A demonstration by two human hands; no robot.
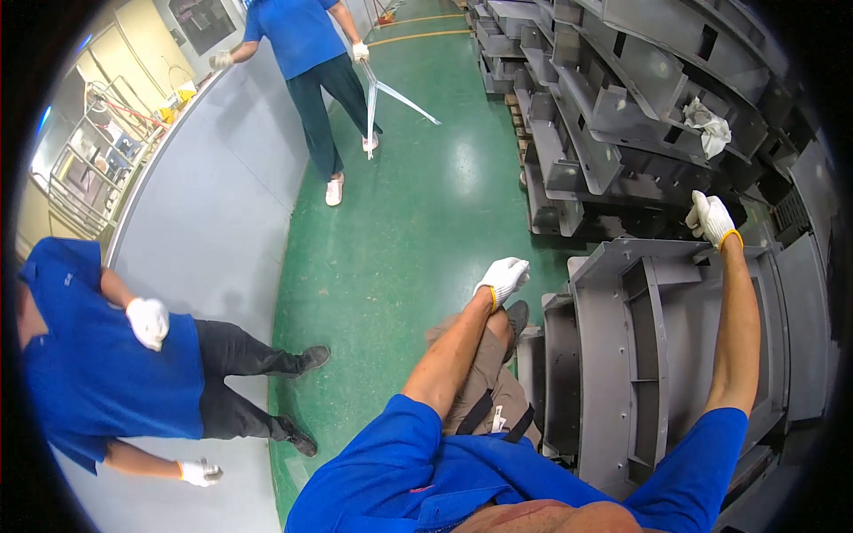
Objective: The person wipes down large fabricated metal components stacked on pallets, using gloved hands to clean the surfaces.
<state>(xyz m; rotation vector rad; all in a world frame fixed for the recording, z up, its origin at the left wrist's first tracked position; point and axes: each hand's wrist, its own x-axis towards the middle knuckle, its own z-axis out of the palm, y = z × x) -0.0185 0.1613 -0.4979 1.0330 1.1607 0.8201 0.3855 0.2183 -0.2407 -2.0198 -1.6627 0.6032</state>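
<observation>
My left hand (506,280), in a white knit glove with a yellow cuff, is held above my bent knee beside the grey metal parts. Its fingers are curled in, and nothing shows in them. My right arm reaches forward over a large grey metal frame (600,333) with ribs and small holes. At the far edge of that frame is my gloved right hand (711,218). Its fingers are bent together; whether they hold anything is hidden. Just beyond it, a crumpled white cloth (708,127) lies on the stacked grey metal brackets (613,124).
A person in a blue shirt (306,40) stands ahead on the green floor (391,222), white straps (373,98) hanging from one gloved hand. Another person (115,346) in blue and white gloves is at the left, beside a long grey partition (213,178).
</observation>
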